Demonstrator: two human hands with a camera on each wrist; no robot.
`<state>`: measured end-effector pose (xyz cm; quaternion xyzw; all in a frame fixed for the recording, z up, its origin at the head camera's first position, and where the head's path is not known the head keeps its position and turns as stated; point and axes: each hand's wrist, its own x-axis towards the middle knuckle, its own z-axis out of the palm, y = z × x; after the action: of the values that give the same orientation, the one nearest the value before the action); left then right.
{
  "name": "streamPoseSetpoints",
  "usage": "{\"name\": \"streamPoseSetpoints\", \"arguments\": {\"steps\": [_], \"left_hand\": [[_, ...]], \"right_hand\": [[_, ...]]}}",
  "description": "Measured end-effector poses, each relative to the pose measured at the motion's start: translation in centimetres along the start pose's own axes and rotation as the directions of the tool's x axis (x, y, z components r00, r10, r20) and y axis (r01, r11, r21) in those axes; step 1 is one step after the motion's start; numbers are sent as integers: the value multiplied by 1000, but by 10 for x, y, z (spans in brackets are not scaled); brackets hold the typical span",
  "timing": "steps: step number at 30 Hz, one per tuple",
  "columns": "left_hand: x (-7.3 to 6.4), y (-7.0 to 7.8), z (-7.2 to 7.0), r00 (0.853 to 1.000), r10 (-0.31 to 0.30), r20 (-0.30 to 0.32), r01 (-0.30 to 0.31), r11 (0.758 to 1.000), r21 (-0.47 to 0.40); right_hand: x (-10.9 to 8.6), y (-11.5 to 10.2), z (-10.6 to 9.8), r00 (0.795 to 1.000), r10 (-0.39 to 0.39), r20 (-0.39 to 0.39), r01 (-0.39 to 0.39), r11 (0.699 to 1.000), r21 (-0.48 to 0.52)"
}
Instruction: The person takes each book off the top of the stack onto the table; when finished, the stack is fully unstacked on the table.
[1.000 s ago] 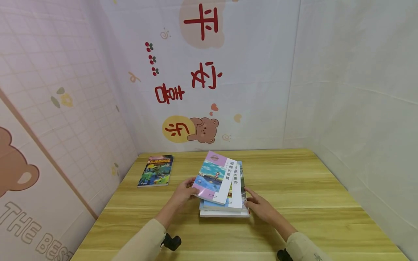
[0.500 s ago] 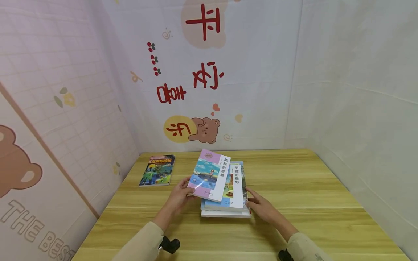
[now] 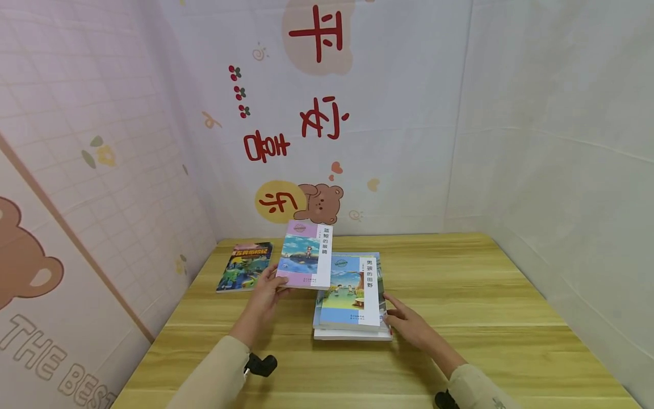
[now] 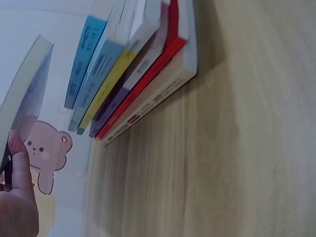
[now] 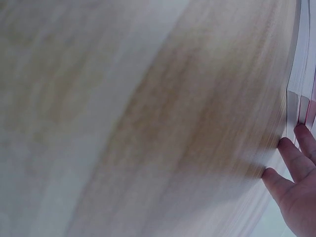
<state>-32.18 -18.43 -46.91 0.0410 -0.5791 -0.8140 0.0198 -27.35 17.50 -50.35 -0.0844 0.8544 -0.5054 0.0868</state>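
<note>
My left hand (image 3: 261,296) pinches a paperback book (image 3: 301,255) with a pink and blue cover by its lower left corner. In the left wrist view that book (image 4: 25,86) stands apart from the stack of books (image 4: 131,74), whose spines are light blue, yellow, purple, red and white. On top of the stack in the head view lies a blue and white book (image 3: 342,295) showing children outdoors. My right hand (image 3: 413,328) rests at the stack's right side. Its extended fingers (image 5: 294,160) touch the page edges in the right wrist view.
A colourful book (image 3: 244,270) lies flat near the left back corner of the wooden table (image 3: 470,301). White printed cloth walls (image 3: 398,113) stand at the back and on both sides.
My left hand has moved the pink and blue book left and away from me, off the stack, and turned it straighter. More of the blue and white cover shows. My right hand stays put.
</note>
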Motion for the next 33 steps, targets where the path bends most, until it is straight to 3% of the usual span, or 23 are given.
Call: {"name": "streamPoseSetpoints", "arguments": {"steps": [10,18,23,30,31,33], "left_hand": [[35,7,-14,996,-9,-85,4,999,-48],[55,2,-28,990,-33,-134,41,997,58],[63,-10,-31,989,-34,-145,56,987,151],[72,-17,-32,988,-49,-148,79,976,205],[73,-16,-32,988,-50,-148,83,971,223],[76,-11,-29,987,-22,-159,77,933,351]], "right_hand": [[-2,-5,-1,1000,4,-10,-4,1000,7],[-3,-4,0,1000,16,-23,-16,1000,-4],[-3,-3,0,999,21,-26,-21,1000,9],[-2,-1,2,999,23,-29,-22,1000,22],[-2,0,3,999,22,-29,-22,1000,22],[-1,1,3,999,26,-31,-25,999,26]]}}
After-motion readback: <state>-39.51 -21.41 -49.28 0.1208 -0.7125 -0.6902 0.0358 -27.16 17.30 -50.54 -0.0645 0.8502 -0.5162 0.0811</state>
